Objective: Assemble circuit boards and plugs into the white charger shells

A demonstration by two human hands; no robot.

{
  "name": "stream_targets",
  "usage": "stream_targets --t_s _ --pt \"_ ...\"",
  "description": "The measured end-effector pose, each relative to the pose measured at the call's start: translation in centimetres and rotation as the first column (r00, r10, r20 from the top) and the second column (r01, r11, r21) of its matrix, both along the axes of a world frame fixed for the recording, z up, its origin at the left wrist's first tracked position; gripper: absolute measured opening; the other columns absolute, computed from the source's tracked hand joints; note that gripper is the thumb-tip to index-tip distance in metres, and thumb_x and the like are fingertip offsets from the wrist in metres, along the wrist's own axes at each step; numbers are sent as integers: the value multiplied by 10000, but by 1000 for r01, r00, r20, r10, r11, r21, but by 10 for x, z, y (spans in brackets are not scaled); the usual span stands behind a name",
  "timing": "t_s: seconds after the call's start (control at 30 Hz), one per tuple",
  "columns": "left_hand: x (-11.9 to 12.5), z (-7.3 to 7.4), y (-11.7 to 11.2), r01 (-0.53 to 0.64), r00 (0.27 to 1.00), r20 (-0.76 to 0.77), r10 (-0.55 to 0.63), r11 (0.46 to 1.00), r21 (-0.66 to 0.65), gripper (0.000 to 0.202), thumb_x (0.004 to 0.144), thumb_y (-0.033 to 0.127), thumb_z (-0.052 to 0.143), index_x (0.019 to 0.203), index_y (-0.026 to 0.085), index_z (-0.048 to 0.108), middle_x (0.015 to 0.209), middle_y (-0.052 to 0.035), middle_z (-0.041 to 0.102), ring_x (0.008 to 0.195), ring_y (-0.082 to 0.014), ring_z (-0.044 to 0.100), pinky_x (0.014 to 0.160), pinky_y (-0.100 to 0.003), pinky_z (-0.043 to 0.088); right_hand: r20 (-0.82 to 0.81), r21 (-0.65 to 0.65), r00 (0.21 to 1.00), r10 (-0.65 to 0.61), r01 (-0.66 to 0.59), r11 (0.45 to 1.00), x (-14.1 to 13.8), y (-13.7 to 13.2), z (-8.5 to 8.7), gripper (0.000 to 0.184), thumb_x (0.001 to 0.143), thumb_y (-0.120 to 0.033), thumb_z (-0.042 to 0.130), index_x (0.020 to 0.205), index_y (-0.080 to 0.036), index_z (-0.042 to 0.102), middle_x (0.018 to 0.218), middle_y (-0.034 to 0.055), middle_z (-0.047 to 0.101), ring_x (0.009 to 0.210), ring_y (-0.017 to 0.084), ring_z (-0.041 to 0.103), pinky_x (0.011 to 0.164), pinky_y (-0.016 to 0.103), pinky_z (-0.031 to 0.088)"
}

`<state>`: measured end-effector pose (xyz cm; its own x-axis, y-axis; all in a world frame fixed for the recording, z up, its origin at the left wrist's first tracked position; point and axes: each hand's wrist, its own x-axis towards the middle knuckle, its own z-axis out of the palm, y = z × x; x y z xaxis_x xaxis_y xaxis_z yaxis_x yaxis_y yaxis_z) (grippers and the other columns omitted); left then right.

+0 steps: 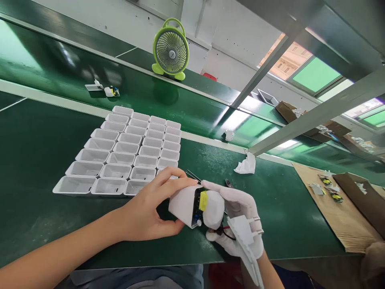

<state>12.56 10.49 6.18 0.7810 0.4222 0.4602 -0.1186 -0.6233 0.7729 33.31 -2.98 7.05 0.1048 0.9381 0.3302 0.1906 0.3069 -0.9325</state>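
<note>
My left hand [144, 212], bare, grips a white plastic case [182, 205] between thumb and fingers, its open end turned right. A circuit board with a yellow-wrapped part [203, 200] sits partly inside that opening. My right hand [240, 200], in a white glove, is closed around the board's outer end, where a rounded white lump [214, 210] shows. From the board, red and black wires lead to a white cover plate [242, 230] with two metal plug prongs, lying against the right palm. The right fingertips are partly hidden.
Rows of open white cases [112, 170] stand left on the green table [282, 212]. Behind are a green fan [171, 52], a loose board [111, 91] and crumpled white material [246, 163]. Tweezers [192, 176] and dark-tipped pliers [227, 183] lie nearby. Cardboard [325, 212] holds boards at right.
</note>
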Motion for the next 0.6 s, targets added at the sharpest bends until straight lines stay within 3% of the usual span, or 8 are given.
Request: stream_targets --t_s 0.2,0.37,0.5,0.6 --pt "0 0 1 -7 1000 -25 7 1000 25 686 821 92 646 1439 299 432 1304 -65 457 1212 -202 513 952 -266 496 0 54 999 37 -37 998 -3 3 7 639 818 -182 825 1360 -350 531 1448 42 601 1346 249 587 1047 396 611" --pt "1 -2 1 -5 1000 -19 6 999 40 676 826 101 647 1440 284 432 1303 -70 458 1223 -200 512 957 -261 497 -48 46 994 102 -100 994 -3 4 10 717 803 -75 803 1386 -377 516 1494 21 558 1317 215 612 803 243 678" --pt "1 -1 2 -4 1000 -10 5 998 65 663 841 106 651 1444 274 432 1299 -74 468 1220 -197 517 952 -256 504 -51 52 991 121 -119 992 -2 6 12 830 724 7 835 1389 -373 515 1493 16 558 1323 199 606 913 252 653" --pt "1 0 2 0 1000 -8 1 996 85 660 845 110 649 1444 279 428 1289 -80 476 1215 -207 521 947 -272 513 -36 49 989 140 -138 989 0 6 12 848 720 1 843 1402 -370 500 1498 19 553 1342 189 590 904 226 647"
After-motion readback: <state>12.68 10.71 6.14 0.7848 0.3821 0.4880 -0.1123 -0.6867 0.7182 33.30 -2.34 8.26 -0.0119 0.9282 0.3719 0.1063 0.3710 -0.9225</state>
